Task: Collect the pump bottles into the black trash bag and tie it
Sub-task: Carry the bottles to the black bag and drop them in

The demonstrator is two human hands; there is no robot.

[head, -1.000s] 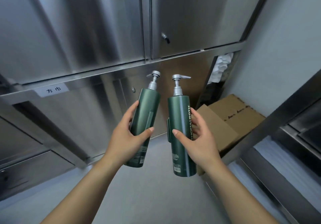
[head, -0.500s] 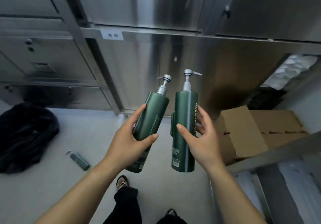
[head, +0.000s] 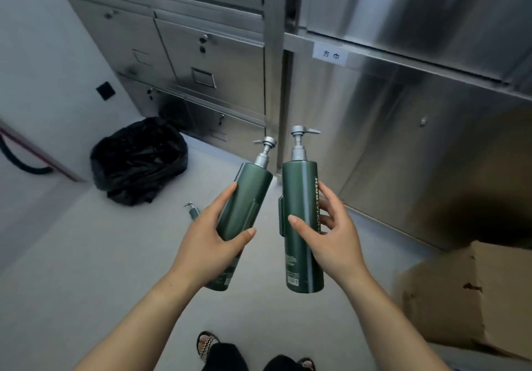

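Left fingers [head: 226, 199] round one bottle [head: 251, 192], right fingers [head: 329, 198] round another bottle [head: 299, 192]; bag [head: 138, 163], floor bottle [head: 194, 213].

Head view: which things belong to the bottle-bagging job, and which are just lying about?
Job: left bottle in left hand; right bottle in right hand; small bottle on floor; black trash bag.
Lying about: cardboard box; steel cabinets.

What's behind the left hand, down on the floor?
A small pump bottle lies on the floor behind the left hand, which grips a large pump bottle. Only the small one's pump and green top show; the hand covers the rest.
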